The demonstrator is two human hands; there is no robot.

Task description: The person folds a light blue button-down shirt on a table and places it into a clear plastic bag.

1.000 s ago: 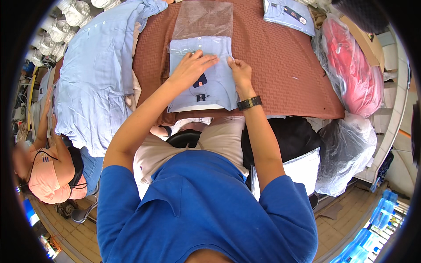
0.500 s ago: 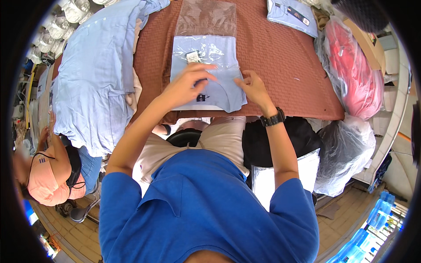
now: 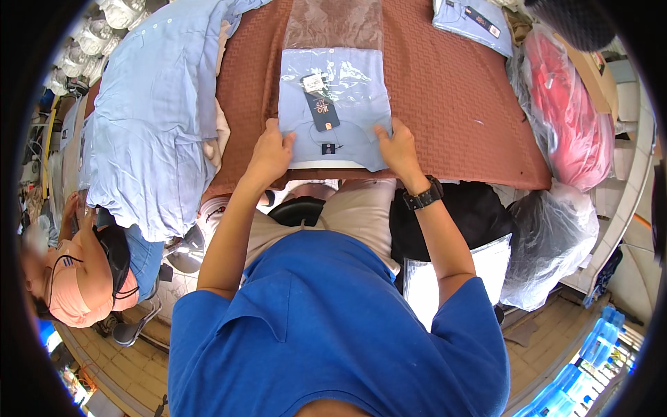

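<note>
Brown cloth (image 3: pixel 458 118) under a folded blue shirt (image 3: pixel 358 115), its upper part inside a clear bag (image 3: pixel 333 24).

I see both forearms (image 3: pixel 242 215) reaching forward, left hand (image 3: pixel 273 151) and right hand (image 3: pixel 399 148) mirrored at the shirt's near sides, thumbs (image 3: pixel 287 141) over its edges, fingers (image 3: pixel 272 126) bent alongside; whether they pinch it, I cannot tell.

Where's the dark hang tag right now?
In the head view, the dark hang tag lies slightly left of centre on the folded light-blue shirt, just above the small black label.
</note>
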